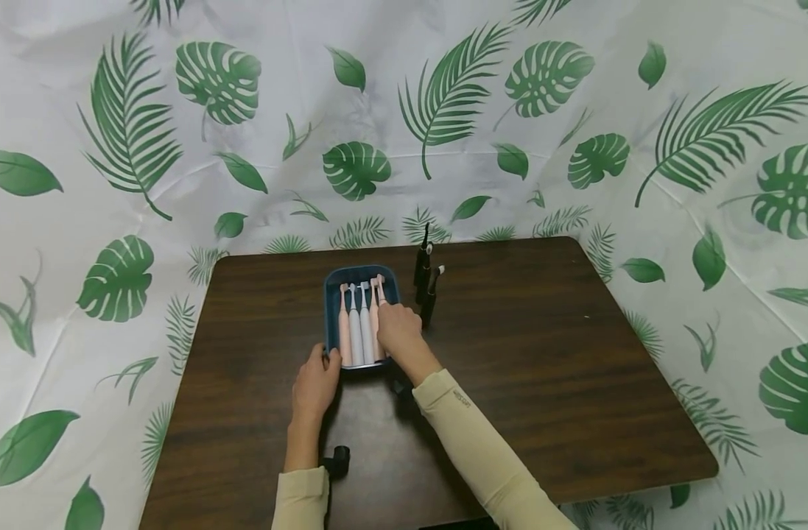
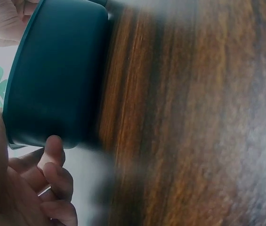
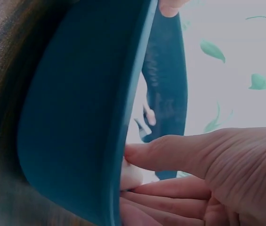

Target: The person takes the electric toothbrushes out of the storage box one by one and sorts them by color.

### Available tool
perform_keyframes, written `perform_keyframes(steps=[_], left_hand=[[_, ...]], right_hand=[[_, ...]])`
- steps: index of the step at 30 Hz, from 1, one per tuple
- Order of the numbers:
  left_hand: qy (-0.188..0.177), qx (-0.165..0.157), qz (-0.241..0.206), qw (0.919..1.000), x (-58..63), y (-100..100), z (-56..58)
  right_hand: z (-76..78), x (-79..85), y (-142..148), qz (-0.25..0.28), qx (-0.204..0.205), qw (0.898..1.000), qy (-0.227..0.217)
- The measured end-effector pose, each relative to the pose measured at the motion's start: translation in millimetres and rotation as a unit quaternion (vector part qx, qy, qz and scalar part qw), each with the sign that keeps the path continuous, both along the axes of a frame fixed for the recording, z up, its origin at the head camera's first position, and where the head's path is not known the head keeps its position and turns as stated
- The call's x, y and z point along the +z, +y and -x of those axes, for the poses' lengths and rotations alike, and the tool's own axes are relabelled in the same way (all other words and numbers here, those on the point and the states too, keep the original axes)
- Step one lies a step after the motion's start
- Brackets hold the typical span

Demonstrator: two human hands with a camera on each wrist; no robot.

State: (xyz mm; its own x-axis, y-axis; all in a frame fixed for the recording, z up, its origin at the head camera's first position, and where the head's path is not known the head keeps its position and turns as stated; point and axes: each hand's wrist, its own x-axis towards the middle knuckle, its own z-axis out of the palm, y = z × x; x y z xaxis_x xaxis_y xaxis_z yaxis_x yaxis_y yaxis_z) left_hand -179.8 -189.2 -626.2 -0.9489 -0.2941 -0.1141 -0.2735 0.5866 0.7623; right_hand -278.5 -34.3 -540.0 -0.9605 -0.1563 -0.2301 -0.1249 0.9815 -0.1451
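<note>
Blue tray point(image 1: 331, 316) sits on desk point(image 1: 543, 353), left of 3 upright black toothbrushes point(image 1: 430, 300). Left hand point(image 1: 316, 383) grips tray's near left corner, thumb at rim. Right hand point(image 1: 402, 335) pinches rightmost pink toothbrush point(image 1: 381, 289) between fingers, inside tray; 4 other toothbrushes point(image 1: 356, 335) lie left, heads far.

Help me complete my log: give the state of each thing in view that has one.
Rightmost pink toothbrush: held, partly hidden
Four other toothbrushes: lying side by side
Blue tray: uncovered, toothbrushes inside
Black toothbrushes: standing upright
Left hand: gripping the tray's corner
Right hand: pinching the rightmost toothbrush
</note>
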Motion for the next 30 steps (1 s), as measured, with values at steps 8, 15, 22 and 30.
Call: perform_keyframes(steps=[8, 15, 22, 30], left_hand=[[0.000, 0.002, 0.000, 1.0000, 1.3, -1.1, 0.2], [-0.003, -0.001, 0.000, 1.0000, 1.6, -2.4, 1.4], [-0.007, -0.003, 0.000, 1.0000, 1.6, -2.7, -1.3], [-0.001, -0.005, -0.008, 1.0000, -0.3, -1.2, -2.3]], right_hand=[[2.1, -2.6, 0.6, 0.024, -0.010, 1.000, 0.017], [2.0, -6.4, 2.3, 0.039, -0.028, 0.998, 0.027], [-0.8, -8.7, 3.6, 0.055, -0.037, 0.998, 0.020], [-7.2, -10.6, 5.6, 0.088, -0.037, 0.995, 0.029]])
